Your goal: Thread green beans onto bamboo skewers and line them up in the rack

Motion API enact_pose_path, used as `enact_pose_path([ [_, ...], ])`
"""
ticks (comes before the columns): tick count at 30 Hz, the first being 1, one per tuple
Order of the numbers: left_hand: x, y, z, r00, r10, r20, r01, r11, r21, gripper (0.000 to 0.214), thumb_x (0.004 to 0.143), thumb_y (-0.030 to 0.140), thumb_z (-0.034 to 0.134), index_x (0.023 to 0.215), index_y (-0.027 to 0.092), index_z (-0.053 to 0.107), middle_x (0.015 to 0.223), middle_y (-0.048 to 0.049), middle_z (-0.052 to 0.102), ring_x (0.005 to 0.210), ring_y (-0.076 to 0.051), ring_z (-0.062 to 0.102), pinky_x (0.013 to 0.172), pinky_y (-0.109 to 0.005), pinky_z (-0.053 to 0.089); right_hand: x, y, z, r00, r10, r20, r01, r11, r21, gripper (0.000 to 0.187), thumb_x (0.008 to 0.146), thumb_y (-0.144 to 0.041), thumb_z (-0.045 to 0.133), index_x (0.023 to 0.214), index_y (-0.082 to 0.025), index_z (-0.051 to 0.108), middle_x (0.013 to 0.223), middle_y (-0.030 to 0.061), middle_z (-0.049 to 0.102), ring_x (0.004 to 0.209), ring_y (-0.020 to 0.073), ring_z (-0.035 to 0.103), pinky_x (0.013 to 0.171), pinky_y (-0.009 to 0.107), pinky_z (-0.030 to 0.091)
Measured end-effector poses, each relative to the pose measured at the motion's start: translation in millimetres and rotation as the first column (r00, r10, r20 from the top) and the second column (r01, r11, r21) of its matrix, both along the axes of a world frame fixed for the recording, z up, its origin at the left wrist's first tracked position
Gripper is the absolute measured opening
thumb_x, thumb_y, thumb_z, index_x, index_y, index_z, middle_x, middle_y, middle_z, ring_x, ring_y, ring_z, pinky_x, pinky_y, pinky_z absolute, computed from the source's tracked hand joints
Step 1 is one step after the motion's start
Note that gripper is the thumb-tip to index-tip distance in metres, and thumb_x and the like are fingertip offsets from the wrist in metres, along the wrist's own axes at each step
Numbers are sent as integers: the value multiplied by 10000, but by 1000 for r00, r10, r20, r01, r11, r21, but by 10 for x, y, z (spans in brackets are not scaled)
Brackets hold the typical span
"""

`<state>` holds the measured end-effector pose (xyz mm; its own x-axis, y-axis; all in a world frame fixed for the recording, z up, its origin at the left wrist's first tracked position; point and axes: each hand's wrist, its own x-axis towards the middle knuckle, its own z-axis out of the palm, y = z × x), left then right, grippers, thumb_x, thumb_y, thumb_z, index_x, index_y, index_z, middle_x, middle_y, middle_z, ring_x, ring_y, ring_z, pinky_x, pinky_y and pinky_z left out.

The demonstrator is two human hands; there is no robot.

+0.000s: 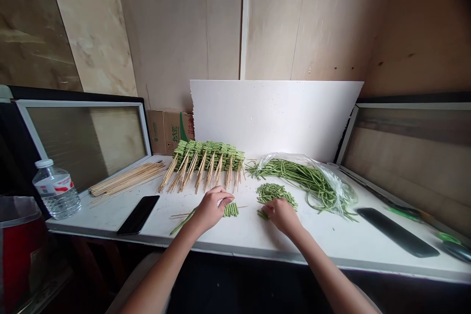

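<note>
My left hand (211, 207) rests on the white table (235, 235), fingers curled over a bamboo skewer (180, 215) that carries several short green bean pieces (231, 210). My right hand (281, 215) lies just right of it, fingers pinched at the near edge of a small heap of cut bean pieces (274, 192). Behind my hands lies a row of finished bean skewers (206, 159), their sticks pointing toward me. Long uncut green beans (301, 176) spill from a clear plastic bag (331, 181) to the right.
A bundle of bare bamboo skewers (127, 179) lies at the left, with a black phone (139, 214) and a water bottle (55, 189) near the left edge. A dark flat object (397, 231) lies at the right. A white foam board (272, 117) and a cardboard box (169, 130) stand at the back.
</note>
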<state>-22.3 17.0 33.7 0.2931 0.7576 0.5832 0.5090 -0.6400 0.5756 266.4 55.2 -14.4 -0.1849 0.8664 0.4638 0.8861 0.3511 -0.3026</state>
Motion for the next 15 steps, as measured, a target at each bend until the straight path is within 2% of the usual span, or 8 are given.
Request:
enact_pose_path([
  [5,4,-1,-10,1000,4,-14,-4,1000,-3,247,1022,307,583,1050,193,801,954,-75,695,877,-209,675,831,-336,520,11,-6,8,992,99,-81,-96,995,36,376,912,-445,663,606,-229,699,598,77,642,731,268,626,664,350,462],
  [11,3,1,-28,1000,4,-29,-5,1000,-15,279,1031,347,570,1059,189,799,955,-77,672,889,-213,667,849,-341,520,20,-23,94,997,74,-32,-78,990,-114,346,962,-367,601,681,-227,749,695,92,703,787,283,635,691,355,455],
  [15,11,-34,-25,998,-25,-60,22,998,-51,312,1056,311,506,1180,204,771,1018,-70,631,917,-193,651,893,-339,525,-38,-54,188,994,89,-69,-91,995,-38,419,1016,-391,507,733,-199,749,791,108,719,792,274,635,732,388,484],
])
